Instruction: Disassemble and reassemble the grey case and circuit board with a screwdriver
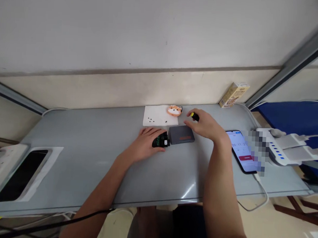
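Note:
My left hand (pixel 150 142) is curled over a black device with a green circuit board (pixel 161 139), holding it on the desk. The device's right end meets or nearly meets a dark grey flat box (pixel 182 135) with an orange patch on its front. Above and right of that box is my right hand (pixel 201 122), with a screwdriver (pixel 194 116) held in it; only its black handle with a yellow end shows. The right thumb and index finger are apart. Several tiny dark screws (pixel 150 120) lie on a white sheet (pixel 157 113) behind the left hand.
An orange animal-face case (pixel 174 110) rests on the sheet. To the right are a lit phone (pixel 241 151), a power strip (pixel 277 148) with chargers, and a small carton (pixel 234 95) by the wall. A dark phone (pixel 22 175) lies at far left on the grey desk (pixel 93 144).

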`<control>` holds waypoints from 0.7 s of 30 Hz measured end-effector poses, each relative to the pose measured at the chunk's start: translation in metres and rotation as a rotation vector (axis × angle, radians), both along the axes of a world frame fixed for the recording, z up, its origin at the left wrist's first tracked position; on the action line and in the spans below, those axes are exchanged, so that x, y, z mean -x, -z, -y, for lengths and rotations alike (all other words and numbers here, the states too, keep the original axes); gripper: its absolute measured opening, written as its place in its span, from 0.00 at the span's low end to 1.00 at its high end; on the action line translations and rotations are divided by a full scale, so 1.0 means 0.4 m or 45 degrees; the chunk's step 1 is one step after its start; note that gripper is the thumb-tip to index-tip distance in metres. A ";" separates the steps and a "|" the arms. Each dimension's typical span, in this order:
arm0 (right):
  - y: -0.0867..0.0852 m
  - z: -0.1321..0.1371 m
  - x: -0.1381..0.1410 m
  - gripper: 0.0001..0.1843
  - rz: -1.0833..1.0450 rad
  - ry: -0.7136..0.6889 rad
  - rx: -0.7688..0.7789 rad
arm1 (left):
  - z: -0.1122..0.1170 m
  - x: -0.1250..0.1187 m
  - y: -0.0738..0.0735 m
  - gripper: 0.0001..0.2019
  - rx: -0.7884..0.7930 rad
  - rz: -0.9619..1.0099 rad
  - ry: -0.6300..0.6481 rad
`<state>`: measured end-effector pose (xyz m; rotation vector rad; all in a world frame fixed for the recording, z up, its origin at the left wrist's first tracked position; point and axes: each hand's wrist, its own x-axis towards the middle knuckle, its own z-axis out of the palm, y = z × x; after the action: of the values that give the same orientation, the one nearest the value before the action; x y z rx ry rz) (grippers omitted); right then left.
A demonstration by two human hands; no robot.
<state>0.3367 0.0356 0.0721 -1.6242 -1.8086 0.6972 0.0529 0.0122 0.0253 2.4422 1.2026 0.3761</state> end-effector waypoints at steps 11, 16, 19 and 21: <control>0.044 -0.027 -0.002 0.25 0.225 -0.227 0.325 | -0.023 0.007 -0.005 0.39 0.078 0.121 -0.172; 0.053 -0.032 -0.003 0.26 0.215 -0.226 0.341 | 0.006 -0.002 -0.030 0.36 0.006 0.217 -0.177; 0.056 -0.033 -0.005 0.26 0.201 -0.219 0.345 | 0.052 -0.007 -0.043 0.32 -0.055 0.176 -0.058; 0.055 -0.033 -0.004 0.24 0.213 -0.218 0.339 | 0.091 -0.010 -0.038 0.32 -0.020 0.117 0.057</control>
<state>0.3382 0.0486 0.0500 -1.7551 -2.0647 0.9371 0.0569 -0.0241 0.0403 2.4321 1.1085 0.4808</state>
